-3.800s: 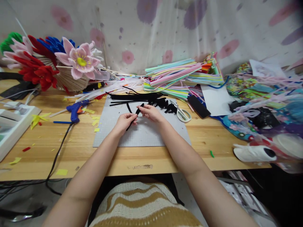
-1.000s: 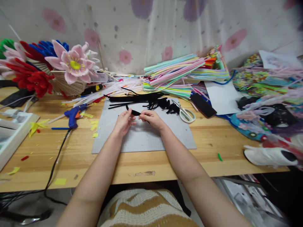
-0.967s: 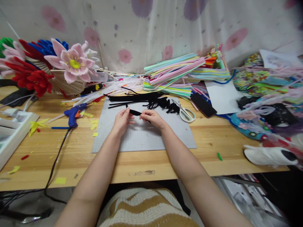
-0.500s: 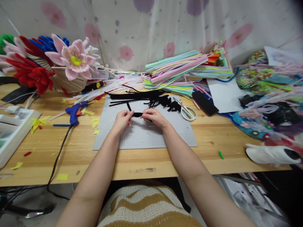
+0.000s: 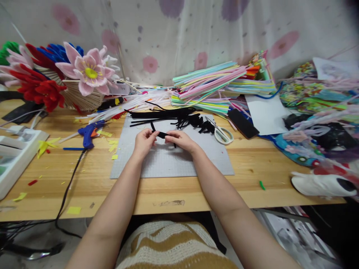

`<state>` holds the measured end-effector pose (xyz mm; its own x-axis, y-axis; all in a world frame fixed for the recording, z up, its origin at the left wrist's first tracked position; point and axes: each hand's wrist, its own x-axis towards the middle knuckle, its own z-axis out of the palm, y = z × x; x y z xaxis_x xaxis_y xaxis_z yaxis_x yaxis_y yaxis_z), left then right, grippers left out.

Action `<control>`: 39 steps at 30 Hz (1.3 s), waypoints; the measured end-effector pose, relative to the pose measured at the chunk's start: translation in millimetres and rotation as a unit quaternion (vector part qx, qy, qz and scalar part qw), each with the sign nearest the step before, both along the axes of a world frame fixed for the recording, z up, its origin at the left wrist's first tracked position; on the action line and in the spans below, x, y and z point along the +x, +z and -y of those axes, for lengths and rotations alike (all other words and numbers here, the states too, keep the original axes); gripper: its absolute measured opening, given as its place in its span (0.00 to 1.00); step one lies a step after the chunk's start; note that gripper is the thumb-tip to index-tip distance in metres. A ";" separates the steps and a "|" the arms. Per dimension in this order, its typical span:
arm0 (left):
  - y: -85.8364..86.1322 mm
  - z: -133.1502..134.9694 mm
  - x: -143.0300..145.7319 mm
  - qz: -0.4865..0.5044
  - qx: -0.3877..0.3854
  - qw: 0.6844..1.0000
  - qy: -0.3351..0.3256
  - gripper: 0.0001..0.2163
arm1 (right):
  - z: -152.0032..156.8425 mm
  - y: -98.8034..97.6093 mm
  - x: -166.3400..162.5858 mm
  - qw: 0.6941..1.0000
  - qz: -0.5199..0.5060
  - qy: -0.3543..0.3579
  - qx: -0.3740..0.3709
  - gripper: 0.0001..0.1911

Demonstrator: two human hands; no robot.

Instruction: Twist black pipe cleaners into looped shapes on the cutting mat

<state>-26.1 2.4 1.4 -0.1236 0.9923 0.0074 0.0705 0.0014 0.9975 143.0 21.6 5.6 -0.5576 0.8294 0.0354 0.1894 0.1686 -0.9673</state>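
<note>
Between my two hands a black pipe cleaner [image 5: 162, 135] is stretched just above the grey cutting mat [image 5: 174, 164]. My left hand [image 5: 145, 141] pinches one end, and a loose piece sticks up behind its fingers. The other end is pinched by my right hand [image 5: 181, 140], with a short tail hanging below the fingertips. Behind my hands lie a bundle of straight black pipe cleaners [image 5: 159, 113] and a clump of bent, fuzzy black pieces [image 5: 196, 121]. Scissors with pale handles [image 5: 223, 135] rest at the mat's right edge.
A blue glue gun [image 5: 89, 133] with a cord lies left of the mat, near yellow scraps and a white power strip [image 5: 25, 157]. Pipe-cleaner flowers [image 5: 89, 73] stand back left. Coloured pipe cleaners [image 5: 210, 80] are piled behind. A black phone [image 5: 242, 123] lies right.
The black piece between my hands has tilted, its right side now lower, and the tail under my right fingers points more downward. Both hands remain in nearly the same place.
</note>
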 end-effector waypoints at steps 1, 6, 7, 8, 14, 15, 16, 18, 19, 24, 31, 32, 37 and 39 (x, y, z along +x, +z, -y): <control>-1.2 0.2 -0.2 -0.018 0.010 1.000 -0.013 0.14 | -0.1 -0.9 -2.9 1.000 0.000 -0.016 0.013 0.17; -1.2 2.7 -1.2 -0.069 0.053 0.994 -0.066 0.13 | 0.0 -4.6 -12.9 0.997 -0.006 -0.077 0.021 0.15; 0.1 3.2 -1.7 -0.072 0.058 0.993 -0.068 0.14 | 0.3 -4.0 -12.8 0.997 -0.016 -0.077 0.010 0.15; 1.6 3.7 -2.5 -0.070 0.059 0.993 -0.071 0.14 | 0.8 -2.9 -12.0 0.997 -0.026 -0.074 0.000 0.15; 11.2 7.0 -5.4 0.092 -0.031 0.989 -0.114 0.13 | 4.2 7.2 -9.2 0.995 -0.065 -0.038 -0.070 0.18; 12.3 7.7 -4.9 0.124 -0.045 0.984 -0.123 0.14 | 4.5 7.9 -10.2 0.993 -0.070 -0.050 -0.081 0.19; 13.3 8.4 -3.9 0.153 -0.056 0.978 -0.130 0.14 | 4.6 8.1 -11.5 0.991 -0.076 -0.065 -0.089 0.20; 14.9 9.7 -0.7 0.203 -0.070 0.967 -0.139 0.14 | 4.5 7.8 -14.4 0.987 -0.090 -0.090 -0.098 0.19; 15.5 10.4 1.4 0.228 -0.074 0.961 -0.139 0.14 | 4.4 7.3 -15.8 0.985 -0.096 -0.095 -0.103 0.19; 16.0 12.9 11.7 0.331 -0.089 0.934 -0.098 0.13 | 5.7 5.4 -23.8 0.982 -0.114 -0.100 -0.111 0.19; 14.6 10.6 10.9 0.375 -0.107 0.918 -0.068 0.13 | 7.6 4.0 -32.1 0.988 -0.100 -0.097 -0.074 0.21; 14.8 9.3 9.5 0.367 -0.105 0.922 -0.069 0.13 | 7.0 3.7 -31.2 0.989 -0.094 -0.094 -0.068 0.22; 12.1 3.9 6.7 0.265 -0.070 0.962 -0.017 0.15 | 2.3 -1.6 -23.3 0.995 -0.028 -0.098 -0.016 0.22; 8.2 3.9 9.5 0.209 -0.050 0.977 -0.004 0.15 | 1.3 -5.1 -21.7 0.991 0.010 -0.128 0.041 0.20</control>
